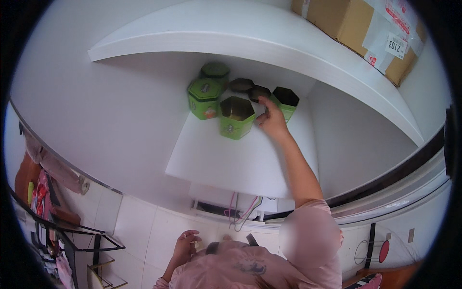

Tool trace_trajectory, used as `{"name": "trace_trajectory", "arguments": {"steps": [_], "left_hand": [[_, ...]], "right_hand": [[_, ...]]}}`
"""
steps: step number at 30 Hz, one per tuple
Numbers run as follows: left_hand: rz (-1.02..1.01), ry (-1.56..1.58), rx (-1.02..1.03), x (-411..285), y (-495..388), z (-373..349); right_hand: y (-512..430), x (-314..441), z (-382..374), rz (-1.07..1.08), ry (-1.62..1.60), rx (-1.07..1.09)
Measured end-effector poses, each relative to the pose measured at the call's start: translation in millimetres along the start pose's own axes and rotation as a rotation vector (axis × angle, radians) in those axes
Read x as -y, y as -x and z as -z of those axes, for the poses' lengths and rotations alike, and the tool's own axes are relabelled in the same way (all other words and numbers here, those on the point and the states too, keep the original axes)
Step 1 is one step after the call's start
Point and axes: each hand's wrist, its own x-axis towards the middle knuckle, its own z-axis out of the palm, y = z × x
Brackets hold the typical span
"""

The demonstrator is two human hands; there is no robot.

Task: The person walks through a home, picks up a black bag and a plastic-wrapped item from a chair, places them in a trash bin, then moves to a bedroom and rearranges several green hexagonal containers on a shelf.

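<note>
My right hand (272, 118) reaches into a white cabinet shelf (216, 162), fingers apart, with nothing visible between them. Its fingertips are close to a dark hexagonal lid (258, 92); whether they touch it I cannot tell. Just behind the hand stands an uncovered green hexagonal tin (287, 108), partly hidden by it. Left of the hand is another uncovered green tin (236, 124), its inside bare metal. A second dark lid (241, 85) lies farther back. Two lidded green tins, one in front (204, 104) and one behind (215, 69), stand at left. My left hand (186, 245) hangs low beside my body, fingers loosely bent.
An upper shelf board (223, 39) overhangs the tins, with a taped cardboard box (346, 25) on it. Coat hangers (240, 213) hang below the lower shelf. At lower left stands a black metal frame (97, 245); a red-topped stool (384, 251) is at lower right.
</note>
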Motion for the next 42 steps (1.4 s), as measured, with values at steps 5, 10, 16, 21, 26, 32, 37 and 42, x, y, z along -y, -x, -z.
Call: {"name": "trace_trajectory", "arguments": {"steps": [5,10,16,21,26,32,37,42], "left_hand": [[0.001,-0.025,-0.064,0.5,2.2,-3.9],[-0.01,-0.008,-0.085,-0.2,8.3,-5.4],[-0.033,0.029,-0.067,3.3,13.5,-7.2],[-0.037,-0.018,-0.043,4.6,6.8,-10.5],[-0.034,-0.043,0.003,6.5,5.8,-8.9],[-0.02,-0.005,-0.001,13.0,11.2,-2.5],[-0.025,0.032,-0.039,18.9,21.2,9.1],[-0.006,0.078,-0.045,23.1,29.4,18.8]], "right_hand": [[-41.6,-56.7,-19.2,-0.117,0.419,0.036],[-59.5,-72.9,-35.5,-0.218,0.674,0.09],[-44.7,-40.1,-8.6,-0.097,0.637,0.054],[-43.1,7.8,51.4,-0.144,0.324,-0.146],[-30.8,46.0,74.3,-0.475,-0.935,-0.051],[-21.6,48.0,22.4,-0.681,-1.019,0.16],[-27.0,37.3,-6.5,-0.56,-0.323,0.031],[-37.3,42.8,-18.0,-0.275,0.156,-0.023]]}}
